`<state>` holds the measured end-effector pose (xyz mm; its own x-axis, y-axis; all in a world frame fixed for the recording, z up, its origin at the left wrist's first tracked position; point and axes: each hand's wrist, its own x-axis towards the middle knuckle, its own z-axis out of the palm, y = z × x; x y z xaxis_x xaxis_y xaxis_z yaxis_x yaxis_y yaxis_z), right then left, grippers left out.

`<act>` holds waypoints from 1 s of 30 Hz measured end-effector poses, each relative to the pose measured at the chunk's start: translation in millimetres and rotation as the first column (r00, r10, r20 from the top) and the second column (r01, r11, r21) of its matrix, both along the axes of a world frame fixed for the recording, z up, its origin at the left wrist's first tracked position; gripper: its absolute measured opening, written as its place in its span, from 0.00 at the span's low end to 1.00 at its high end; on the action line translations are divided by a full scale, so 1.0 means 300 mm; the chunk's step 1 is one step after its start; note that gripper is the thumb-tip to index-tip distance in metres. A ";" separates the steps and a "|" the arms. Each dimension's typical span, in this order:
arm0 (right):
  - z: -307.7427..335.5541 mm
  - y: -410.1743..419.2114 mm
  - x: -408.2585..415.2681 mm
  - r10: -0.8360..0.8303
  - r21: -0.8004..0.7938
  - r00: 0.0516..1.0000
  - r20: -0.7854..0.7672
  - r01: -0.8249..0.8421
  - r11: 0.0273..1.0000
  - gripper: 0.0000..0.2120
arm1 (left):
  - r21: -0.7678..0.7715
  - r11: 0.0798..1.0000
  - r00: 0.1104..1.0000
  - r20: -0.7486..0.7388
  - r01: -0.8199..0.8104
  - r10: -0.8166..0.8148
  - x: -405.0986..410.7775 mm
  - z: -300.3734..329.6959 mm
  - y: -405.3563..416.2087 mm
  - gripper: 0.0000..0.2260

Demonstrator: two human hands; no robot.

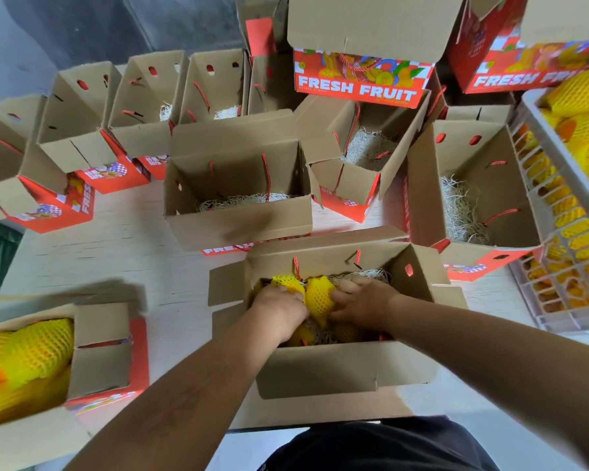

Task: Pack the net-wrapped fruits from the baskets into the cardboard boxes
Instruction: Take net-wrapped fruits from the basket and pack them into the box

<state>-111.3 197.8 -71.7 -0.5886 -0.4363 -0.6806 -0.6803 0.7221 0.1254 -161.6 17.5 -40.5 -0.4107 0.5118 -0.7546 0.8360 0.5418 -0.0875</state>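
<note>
An open cardboard box (347, 365) stands right in front of me on the table. Both hands are down inside it. My left hand (279, 309) grips a yellow net-wrapped fruit (286, 283) at the box's left side. My right hand (364, 302) holds a second net-wrapped fruit (318, 300) in the middle. More wrapped fruits lie lower in the box on pale shredded paper (371, 275), partly hidden by my hands.
A filled box (102, 351) of wrapped fruits sits at the lower left. Several open boxes with paper shreds stand behind, the nearest (238, 226) straight ahead. A white plastic basket (555, 158) of wrapped fruits is at the right. Red FRESH FRUIT boxes (357, 83) are stacked at the back.
</note>
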 end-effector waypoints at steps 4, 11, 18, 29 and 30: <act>0.006 -0.001 -0.005 -0.090 -0.079 0.996 -0.014 0.088 0.993 0.20 | -0.001 0.999 0.996 -0.076 0.037 -0.037 -0.012 -0.017 -0.003 0.19; 0.072 0.017 -0.023 -0.346 0.116 0.895 -0.282 0.390 0.914 0.33 | -0.089 0.996 0.983 -0.183 -0.012 -0.004 0.022 -0.094 0.047 0.17; 0.095 0.011 -0.063 -0.510 0.185 0.828 -0.231 0.552 0.813 0.17 | -0.118 0.988 0.975 -0.212 -0.097 0.070 0.006 -0.082 0.053 0.18; 0.327 0.340 0.313 -0.959 -0.945 0.282 0.021 0.320 0.074 0.14 | 0.682 0.196 0.706 0.647 -0.704 0.287 0.177 0.131 0.488 0.06; 0.331 0.406 0.343 -0.973 -0.955 0.215 0.082 0.298 -0.015 0.14 | 0.693 0.134 0.702 0.673 -0.708 0.231 0.201 0.143 0.584 0.05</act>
<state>-8.6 319.5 27.6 -0.8896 0.4226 0.1733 0.1850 0.6803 -0.7092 -101.4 192.7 2.5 -0.7039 0.7006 -0.1165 0.1971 0.3503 0.9157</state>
